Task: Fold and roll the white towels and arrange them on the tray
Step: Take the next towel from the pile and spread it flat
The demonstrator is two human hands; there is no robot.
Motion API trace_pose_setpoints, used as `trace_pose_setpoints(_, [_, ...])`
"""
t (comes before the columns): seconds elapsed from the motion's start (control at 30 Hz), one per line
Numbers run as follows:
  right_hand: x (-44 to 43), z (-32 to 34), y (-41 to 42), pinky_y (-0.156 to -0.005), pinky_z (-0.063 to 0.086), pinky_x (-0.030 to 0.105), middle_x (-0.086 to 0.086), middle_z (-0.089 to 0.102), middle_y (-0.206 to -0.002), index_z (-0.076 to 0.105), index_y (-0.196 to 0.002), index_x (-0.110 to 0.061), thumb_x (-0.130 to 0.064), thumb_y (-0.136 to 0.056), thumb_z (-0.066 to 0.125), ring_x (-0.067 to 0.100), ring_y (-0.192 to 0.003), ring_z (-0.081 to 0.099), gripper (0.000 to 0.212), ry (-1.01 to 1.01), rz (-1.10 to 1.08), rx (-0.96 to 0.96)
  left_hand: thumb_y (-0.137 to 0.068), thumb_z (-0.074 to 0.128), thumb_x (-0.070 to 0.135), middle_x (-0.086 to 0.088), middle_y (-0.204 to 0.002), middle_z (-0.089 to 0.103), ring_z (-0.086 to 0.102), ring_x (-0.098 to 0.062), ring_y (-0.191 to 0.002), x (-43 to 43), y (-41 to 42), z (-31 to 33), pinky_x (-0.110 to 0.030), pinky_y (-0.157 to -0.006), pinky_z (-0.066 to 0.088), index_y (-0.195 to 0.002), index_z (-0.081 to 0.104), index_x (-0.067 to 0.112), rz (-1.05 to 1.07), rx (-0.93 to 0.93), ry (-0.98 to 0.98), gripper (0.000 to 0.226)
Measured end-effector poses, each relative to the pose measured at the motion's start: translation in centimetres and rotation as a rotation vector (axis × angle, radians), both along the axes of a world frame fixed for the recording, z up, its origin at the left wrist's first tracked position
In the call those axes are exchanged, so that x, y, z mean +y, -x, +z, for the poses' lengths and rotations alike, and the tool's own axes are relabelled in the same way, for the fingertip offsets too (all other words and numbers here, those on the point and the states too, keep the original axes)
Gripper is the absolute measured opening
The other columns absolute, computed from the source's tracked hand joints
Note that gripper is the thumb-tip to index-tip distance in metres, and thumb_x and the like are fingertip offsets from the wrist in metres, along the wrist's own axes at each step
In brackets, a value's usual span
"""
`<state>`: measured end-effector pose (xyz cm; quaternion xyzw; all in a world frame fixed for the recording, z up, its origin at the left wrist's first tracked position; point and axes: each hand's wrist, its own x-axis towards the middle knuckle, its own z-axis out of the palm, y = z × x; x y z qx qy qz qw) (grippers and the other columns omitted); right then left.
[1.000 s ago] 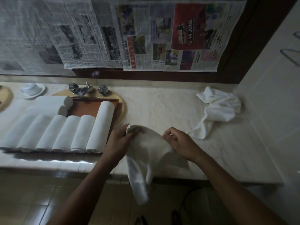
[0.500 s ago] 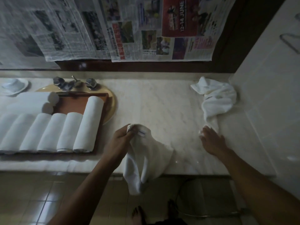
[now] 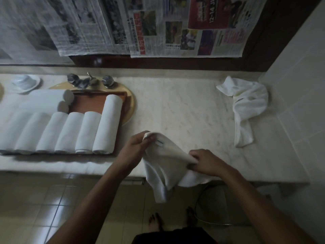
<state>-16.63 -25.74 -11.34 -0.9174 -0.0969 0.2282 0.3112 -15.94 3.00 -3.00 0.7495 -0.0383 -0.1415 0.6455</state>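
Observation:
A loose white towel (image 3: 165, 166) hangs over the front edge of the marble counter (image 3: 184, 111). My left hand (image 3: 135, 148) pinches its upper left corner, by a small blue tag. My right hand (image 3: 205, 162) grips the towel's upper right edge. To the left, a brown tray (image 3: 88, 104) holds several rolled white towels (image 3: 107, 124) lying side by side, with two more rolls laid crosswise at the back. Another crumpled white towel (image 3: 244, 106) lies at the counter's far right.
A faucet with two knobs (image 3: 89, 81) and a yellowish basin rim (image 3: 131, 106) sit behind the tray. A small white dish (image 3: 26, 82) stands at the back left. Newspapers (image 3: 158, 27) hang above. A tiled wall (image 3: 299, 94) bounds the right. My bare feet are below.
My right hand left the towel, reached toward the crumpled towel at the right, then came back and took hold of the held towel's right edge. My left hand kept its corner.

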Motion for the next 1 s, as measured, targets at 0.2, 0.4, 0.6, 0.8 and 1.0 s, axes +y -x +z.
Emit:
trace_pose_setpoints(0.2, [-0.3, -0.5, 2.8, -0.058, 0.046, 0.024, -0.015, 0.066, -0.068, 0.067, -0.071, -0.039, -0.042, -0.07, 0.086, 0.0, -0.066, 0.064, 0.02, -0.047, -0.105, 0.084, -0.1, 0.066, 0.032, 0.006, -0.089, 0.075, 0.07, -0.009, -0.088, 8.3, 2.7, -7.1, -0.033, -0.076, 0.053, -0.093, 0.079, 0.026, 0.057, -0.064, -0.384, 0.016])
trace_pose_setpoints(0.4, [-2.0, -1.9, 5.4, -0.055, 0.033, 0.021, -0.014, 0.049, -0.058, 0.064, -0.066, -0.022, -0.045, -0.074, 0.088, -0.004, -0.055, 0.047, 0.034, -0.041, -0.079, 0.186, -0.096, 0.07, 0.012, -0.008, -0.077, 0.074, 0.067, -0.012, -0.069, 9.9, 5.2, -10.2, -0.024, -0.062, 0.054, -0.085, 0.08, 0.015, 0.104, 0.086, -0.293, 0.014])
trace_pose_setpoints(0.6, [-5.5, 0.8, 4.4, -0.061, 0.043, 0.022, -0.017, 0.065, -0.061, 0.069, -0.06, -0.042, -0.031, -0.079, 0.089, -0.005, -0.062, 0.061, 0.03, 0.007, -0.232, 0.102, -0.096, 0.07, 0.014, -0.01, -0.073, 0.072, 0.067, -0.011, -0.065, 8.9, 3.6, -10.4, -0.029, -0.061, 0.057, -0.086, 0.077, 0.008, 0.073, 0.107, -0.228, 0.014])
trace_pose_setpoints(0.8, [-6.6, 3.3, -0.8, -0.065, 0.046, 0.012, -0.014, 0.072, -0.078, 0.076, -0.082, -0.027, -0.025, -0.078, 0.089, 0.002, -0.077, 0.065, 0.014, -0.043, -0.46, -0.116, -0.097, 0.07, 0.02, -0.014, -0.081, 0.074, 0.074, -0.027, -0.078, 7.4, -3.1, -8.7, -0.04, -0.069, 0.064, -0.091, 0.077, 0.006, 0.077, 0.015, -0.163, 0.017])
trace_pose_setpoints(1.0, [-8.0, 5.4, -8.3, -0.053, 0.042, 0.019, -0.02, 0.061, -0.053, 0.064, -0.062, -0.035, -0.037, -0.084, 0.084, -0.005, -0.053, 0.056, 0.029, -0.03, -0.566, -0.297, -0.1, 0.067, 0.017, -0.019, -0.085, 0.072, 0.074, -0.018, -0.075, 5.7, -12.5, -5.3, -0.033, -0.067, 0.061, -0.101, 0.072, -0.006, 0.1, -0.089, -0.178, 0.023])
